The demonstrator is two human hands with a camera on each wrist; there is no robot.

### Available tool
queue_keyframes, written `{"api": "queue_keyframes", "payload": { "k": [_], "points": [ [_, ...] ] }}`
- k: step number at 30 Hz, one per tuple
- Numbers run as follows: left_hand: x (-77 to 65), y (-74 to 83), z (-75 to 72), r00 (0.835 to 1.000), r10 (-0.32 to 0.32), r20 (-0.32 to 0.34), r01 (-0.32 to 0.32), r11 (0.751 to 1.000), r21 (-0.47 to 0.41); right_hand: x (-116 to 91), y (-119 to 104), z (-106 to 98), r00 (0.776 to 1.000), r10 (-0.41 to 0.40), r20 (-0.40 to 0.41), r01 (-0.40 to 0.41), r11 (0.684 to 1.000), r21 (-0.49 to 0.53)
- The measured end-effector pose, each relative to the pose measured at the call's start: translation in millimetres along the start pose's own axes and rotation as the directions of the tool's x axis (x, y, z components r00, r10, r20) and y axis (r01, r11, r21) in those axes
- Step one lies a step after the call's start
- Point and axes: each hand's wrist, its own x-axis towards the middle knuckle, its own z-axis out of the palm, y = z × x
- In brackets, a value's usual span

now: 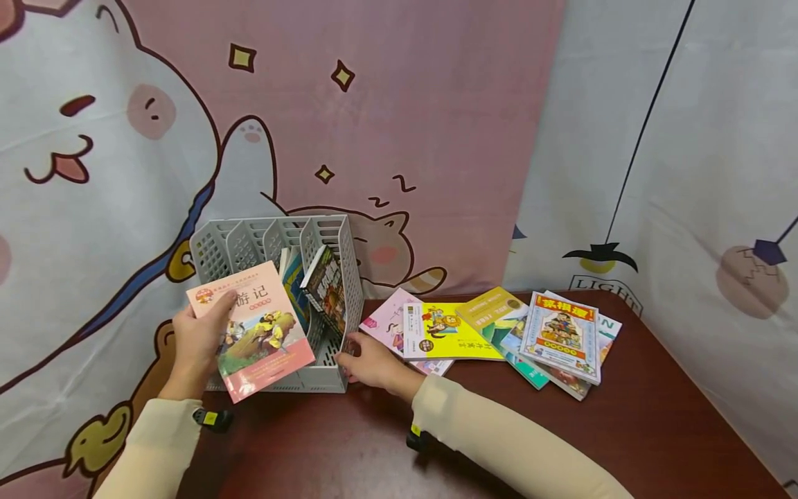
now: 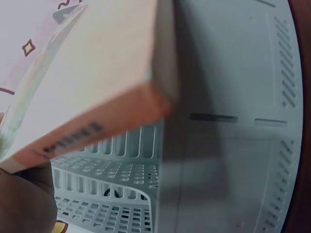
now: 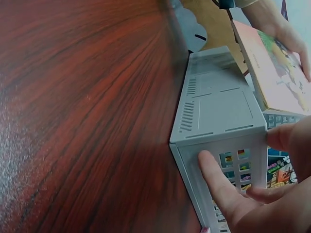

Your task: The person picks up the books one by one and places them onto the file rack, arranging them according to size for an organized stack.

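Note:
My left hand (image 1: 198,343) grips a pink paperback book (image 1: 264,346) by its left side, thumb across the cover. The book is tilted, in front of the left part of a grey file rack (image 1: 352,277) with several upright slots. In the left wrist view the book's orange spine (image 2: 97,128) shows close up, over the rack's front panel (image 2: 233,165). My right hand (image 1: 374,364) holds the front edge of the rack's right wall between thumb and fingers, the index finger (image 3: 221,182) lying along the outer face. Inside the right slots lean a dark comic-style book (image 1: 327,287) and a blue book (image 1: 294,284).
Right of the rack, overlapping books lie on the dark red table (image 1: 648,416): a pink one (image 1: 386,322), a yellow one (image 1: 458,336), a green-and-yellow one (image 1: 492,308) and a blue-and-red one (image 1: 561,333) on top of others. A printed cloth (image 1: 436,125) hangs behind.

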Motion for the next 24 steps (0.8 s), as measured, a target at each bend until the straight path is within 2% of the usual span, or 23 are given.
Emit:
{"api": "queue_keyframes", "payload": {
  "k": [4,9,13,19,24],
  "points": [
    [2.5,4.6,-0.3,0.998,0.019,-0.067,-0.019,1.000,0.003,0.7,1.3,0.1,1.000,-0.003,0.004,0.003,1.000,0.020],
    [6.8,12.0,6.1,0.983,0.109,-0.145,-0.110,0.994,-0.002,1.1,3.8,0.2,1.000,-0.014,0.015,0.014,0.999,0.049],
    [9.0,19.3,12.3,0.970,0.185,-0.158,-0.189,0.982,-0.006,1.7,5.0,-0.2,1.000,-0.016,0.016,0.015,0.998,0.066],
    [9.5,29.0,17.1,0.966,0.213,-0.147,-0.216,0.976,-0.005,1.1,4.8,-0.3,1.000,-0.007,0.025,0.004,0.996,0.087],
    [14.0,35.1,17.1,0.954,0.240,-0.178,-0.246,0.969,-0.008,-0.5,2.5,-0.7,0.999,-0.011,0.030,0.009,0.996,0.090]
  ]
}}
